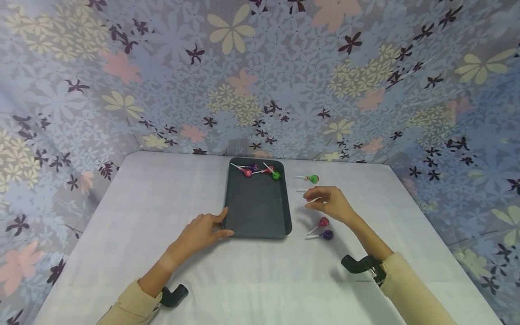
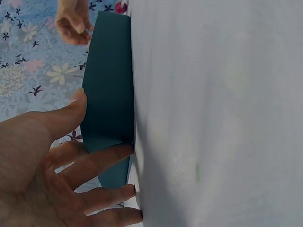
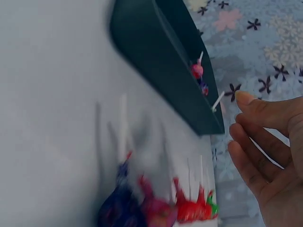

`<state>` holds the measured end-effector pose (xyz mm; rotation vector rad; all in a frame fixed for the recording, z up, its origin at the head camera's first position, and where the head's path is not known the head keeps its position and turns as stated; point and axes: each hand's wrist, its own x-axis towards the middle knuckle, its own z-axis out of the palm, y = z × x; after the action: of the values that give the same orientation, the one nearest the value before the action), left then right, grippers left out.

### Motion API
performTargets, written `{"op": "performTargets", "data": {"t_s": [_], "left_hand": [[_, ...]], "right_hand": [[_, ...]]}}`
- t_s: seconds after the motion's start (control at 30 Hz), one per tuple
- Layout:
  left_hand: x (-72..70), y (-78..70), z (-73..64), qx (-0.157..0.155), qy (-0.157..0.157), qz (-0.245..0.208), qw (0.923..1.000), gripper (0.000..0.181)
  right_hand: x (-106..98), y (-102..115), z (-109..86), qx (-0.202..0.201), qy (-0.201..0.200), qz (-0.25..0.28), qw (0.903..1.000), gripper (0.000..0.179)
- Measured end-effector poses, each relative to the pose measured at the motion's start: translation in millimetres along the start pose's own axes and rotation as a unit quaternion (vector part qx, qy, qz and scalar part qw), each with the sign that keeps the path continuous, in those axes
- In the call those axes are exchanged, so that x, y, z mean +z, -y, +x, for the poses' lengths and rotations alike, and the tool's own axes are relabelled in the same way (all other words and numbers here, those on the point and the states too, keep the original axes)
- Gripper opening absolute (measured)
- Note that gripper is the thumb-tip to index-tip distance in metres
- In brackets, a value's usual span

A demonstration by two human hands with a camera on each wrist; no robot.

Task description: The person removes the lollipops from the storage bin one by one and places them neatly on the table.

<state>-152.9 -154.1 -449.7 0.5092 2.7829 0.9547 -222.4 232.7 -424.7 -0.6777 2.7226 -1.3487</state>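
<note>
A dark grey-green tray [image 1: 257,205] lies on the table. At its near left corner, my left hand [image 1: 205,232] touches the outer walls with fairly straight thumb and fingers. In the left wrist view, the thumb [image 2: 73,111] lies at the rim and fingertips reach the cloth. My right hand [image 1: 331,203] hovers right of the tray, fingers loosely bent, holding nothing. It partly hides a red lollipop [image 1: 301,190]. Beyond lies a green lollipop [image 1: 313,178]; nearer are a pinkish-red lollipop [image 1: 323,221] and a purple lollipop [image 1: 327,234].
Several lollipops, including a pink one [image 1: 247,173] and a green one [image 1: 276,175], lie at the tray's far end. White cloth [image 1: 170,189] covers the table. Flowered fabric [image 1: 252,81] hangs behind and at both sides. Each wrist carries a black mount.
</note>
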Motion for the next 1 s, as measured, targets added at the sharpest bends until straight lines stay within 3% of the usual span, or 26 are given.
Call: {"op": "performTargets", "data": {"t_s": [0.17, 0.43, 0.67, 0.83, 1.0], "left_hand": [[-1.8, -1.0, 0.9, -0.005, -0.002, -0.001, 1.0, 0.072], [-9.5, 7.8, 2.8, 0.002, 0.033, -0.052, 0.9981, 0.067], [-9.2, 8.4, 5.3, 0.03, 0.009, -0.049, 0.9983, 0.063], [-5.9, 9.5, 7.9, 0.033, 0.007, -0.08, 0.9963, 0.067], [-6.7, 11.6, 8.0, 0.037, 0.014, -0.106, 0.9936, 0.072]], "right_hand": [[10, 11, 22.0, 0.028, 0.004, 0.025, 0.9993, 0.026], [26, 25, 53.5, 0.013, 0.01, 0.034, 0.9993, 0.026], [33, 41, 76.3, 0.01, 0.024, 0.055, 0.9981, 0.028], [44, 33, 96.4, 0.013, 0.034, 0.073, 0.9967, 0.029], [53, 36, 113.9, 0.023, 0.028, 0.049, 0.9981, 0.027]]}}
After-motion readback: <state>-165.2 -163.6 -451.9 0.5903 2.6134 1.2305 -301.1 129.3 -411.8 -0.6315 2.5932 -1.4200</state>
